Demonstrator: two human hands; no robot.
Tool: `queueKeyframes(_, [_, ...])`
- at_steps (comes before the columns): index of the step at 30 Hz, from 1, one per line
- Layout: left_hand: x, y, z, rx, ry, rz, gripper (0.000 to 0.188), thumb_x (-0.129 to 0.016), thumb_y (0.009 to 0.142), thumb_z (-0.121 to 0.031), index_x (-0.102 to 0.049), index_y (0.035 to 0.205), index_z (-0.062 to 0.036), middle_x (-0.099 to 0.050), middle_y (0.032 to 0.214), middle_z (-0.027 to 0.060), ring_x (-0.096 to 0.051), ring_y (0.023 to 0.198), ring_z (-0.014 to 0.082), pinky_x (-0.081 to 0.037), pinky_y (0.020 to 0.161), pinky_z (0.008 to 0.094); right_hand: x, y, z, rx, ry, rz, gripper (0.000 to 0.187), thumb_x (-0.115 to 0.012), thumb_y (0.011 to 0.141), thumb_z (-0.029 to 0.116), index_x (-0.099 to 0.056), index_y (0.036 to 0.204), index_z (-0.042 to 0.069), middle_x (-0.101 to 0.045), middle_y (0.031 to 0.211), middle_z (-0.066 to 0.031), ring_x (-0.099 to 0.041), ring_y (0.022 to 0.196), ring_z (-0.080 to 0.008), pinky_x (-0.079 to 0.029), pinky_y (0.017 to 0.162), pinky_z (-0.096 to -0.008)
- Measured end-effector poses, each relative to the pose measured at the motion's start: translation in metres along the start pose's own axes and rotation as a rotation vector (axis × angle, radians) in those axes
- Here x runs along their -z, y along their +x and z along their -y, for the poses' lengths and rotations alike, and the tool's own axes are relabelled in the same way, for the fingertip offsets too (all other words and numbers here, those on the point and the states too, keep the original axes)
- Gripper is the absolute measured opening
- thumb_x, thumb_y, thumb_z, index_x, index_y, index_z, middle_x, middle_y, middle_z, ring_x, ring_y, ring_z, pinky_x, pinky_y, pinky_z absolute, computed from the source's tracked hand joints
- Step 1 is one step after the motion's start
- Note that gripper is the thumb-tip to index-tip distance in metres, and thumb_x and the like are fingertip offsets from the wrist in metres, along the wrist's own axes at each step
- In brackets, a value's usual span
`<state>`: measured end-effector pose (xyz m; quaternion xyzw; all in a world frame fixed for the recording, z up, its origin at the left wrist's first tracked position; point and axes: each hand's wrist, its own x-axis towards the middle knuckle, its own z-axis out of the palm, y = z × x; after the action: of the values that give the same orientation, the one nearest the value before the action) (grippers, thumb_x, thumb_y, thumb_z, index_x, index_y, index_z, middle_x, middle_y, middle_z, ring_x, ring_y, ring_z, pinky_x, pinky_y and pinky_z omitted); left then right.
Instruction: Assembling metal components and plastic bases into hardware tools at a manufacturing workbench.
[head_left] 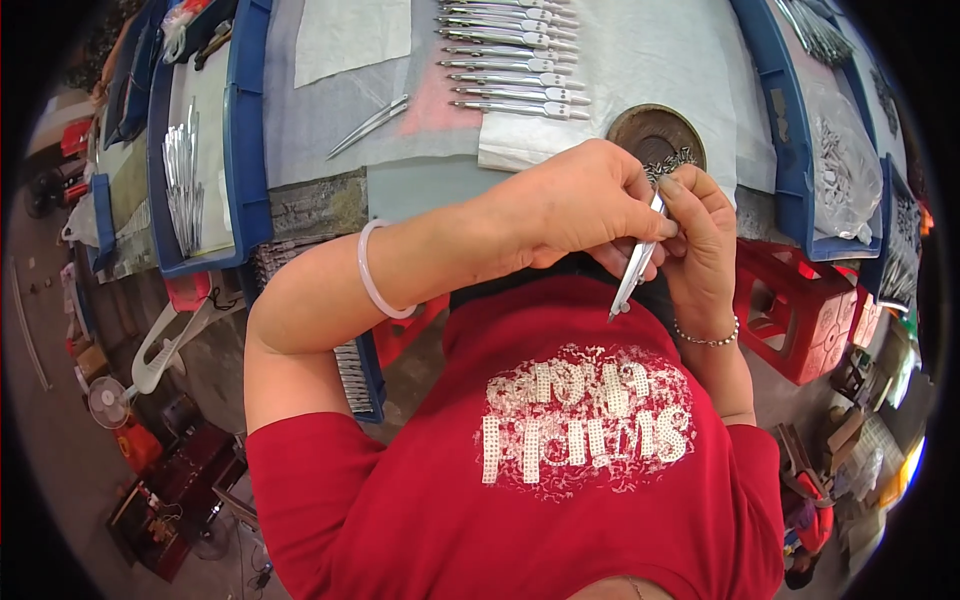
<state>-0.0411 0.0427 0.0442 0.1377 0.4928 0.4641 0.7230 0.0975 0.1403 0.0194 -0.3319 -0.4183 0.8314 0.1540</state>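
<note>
A silver drawing compass (636, 268), by its look, is held slanting in front of my chest, its narrow end pointing down toward my shirt. My left hand (590, 200), with a pale bangle on its wrist, pinches the compass near its upper end. Opposite it, my right hand (702, 225), wearing a beaded bracelet, closes its thumb and fingers round the same part. My fingers partly hide the compass's upper end. Just beyond both hands stands a round brown dish (625, 125) with many small metal screws (675, 160) in it.
At the table's far side lies a row of several silver compasses (520, 78) on white cloth. A single slim compass (368, 127) rests farther left. Blue bins stand on both sides, with thin metal legs (182, 185) left and a bag of parts (838, 165) right. A red stool (800, 310) is below right.
</note>
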Motion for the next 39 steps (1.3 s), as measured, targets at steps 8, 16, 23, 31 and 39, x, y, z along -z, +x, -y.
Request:
queueKeyframes(8, [-0.015,-0.006,0.006,0.005,-0.147,-0.030,0.018,-0.062,0.086,-0.013,-0.049,0.087,-0.0002,-0.064,0.082,0.0159,-0.066,0.073,0.0205,-0.056,0.064,0.0287,0.009,-0.001,0.008,-0.085,-0.045,0.084,0.010,-0.059,0.086,0.010,-0.055,0.077,0.007,-0.053,0.065,0.0041,-0.042,0.051,0.0004,-0.028,0.043,-0.0148])
queueKeyframes(16, [-0.011,0.003,0.010,0.045,-0.232,-0.028,0.016,-0.061,0.087,-0.012,-0.048,0.087,-0.0017,-0.065,0.084,0.0175,-0.067,0.074,0.0229,-0.057,0.064,0.0300,0.015,0.005,0.003,-0.149,-0.019,0.076,0.010,-0.059,0.085,0.010,-0.055,0.076,0.008,-0.052,0.064,0.0048,-0.038,0.048,0.0006,-0.027,0.042,-0.0154])
queueKeyframes(23, [-0.008,0.008,0.011,0.069,-0.301,-0.027,0.013,-0.059,0.087,-0.010,-0.049,0.088,-0.0015,-0.065,0.086,0.0188,-0.067,0.076,0.0245,-0.057,0.065,0.0307,0.015,0.010,0.001,-0.172,-0.015,0.038,0.011,-0.060,0.084,0.010,-0.055,0.075,0.008,-0.051,0.061,0.0052,-0.035,0.045,0.0002,-0.026,0.041,-0.0155])
queueKeyframes(31, [-0.004,0.010,0.017,0.061,-0.353,-0.020,0.010,-0.058,0.088,-0.009,-0.052,0.088,-0.0021,-0.065,0.087,0.0188,-0.067,0.076,0.0253,-0.057,0.065,0.0305,0.015,0.014,-0.003,-0.180,-0.017,0.027,0.011,-0.060,0.084,0.010,-0.055,0.074,0.008,-0.050,0.061,0.0054,-0.035,0.045,0.0001,-0.026,0.040,-0.0153])
queueKeyframes(39, [-0.001,0.010,0.021,0.050,-0.374,-0.009,0.013,-0.059,0.088,-0.013,-0.053,0.090,-0.0015,-0.065,0.089,0.0174,-0.067,0.080,0.0247,-0.056,0.069,0.0320,0.013,0.017,-0.006,-0.177,-0.043,0.010,0.011,-0.060,0.084,0.010,-0.055,0.074,0.008,-0.050,0.061,0.0055,-0.036,0.046,0.0006,-0.026,0.040,-0.0151])
